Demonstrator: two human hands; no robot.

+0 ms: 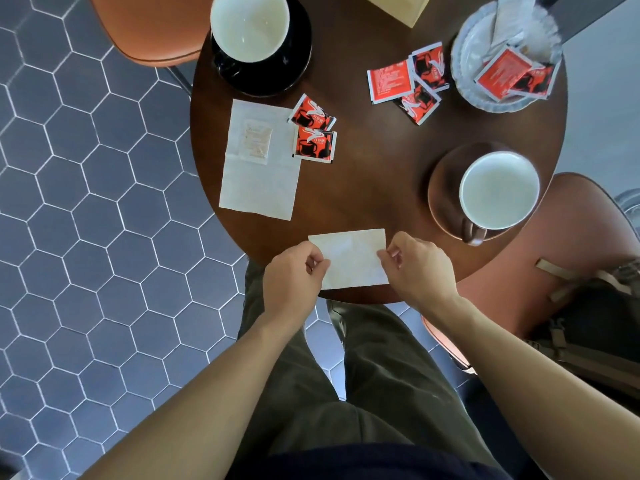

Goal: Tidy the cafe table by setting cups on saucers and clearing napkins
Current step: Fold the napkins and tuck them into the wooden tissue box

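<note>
Napkin, white, folded to a small rectangle (351, 259), at near edge of round dark wooden table (363, 181), held from both ends. Left hand (292, 275) pinching left edge between thumb and curled fingers; right hand (417, 266) pinching right edge likewise, fingers bent inward. Second napkin, white, larger, opened flat (261, 164), on left part of table, pale sachet (256, 142) lying on top. Two red-and-black sugar packets (313, 129) touching its right edge. Cluster of further red packets (408, 84) at far centre-right, just beside clear glass dish (467, 64) holding more packets and wrapped items. White-lined cup (249, 24) seated on black glossy saucer (298, 60) at far left. Second white-lined cup (498, 190) seated on brown saucer (445, 188) at right, handle toward near edge. Tan box corner (405, 8) at far edge. Orange-brown chairs (149, 29) left and right; grey hexagon floor tiles (86, 202) below.
</note>
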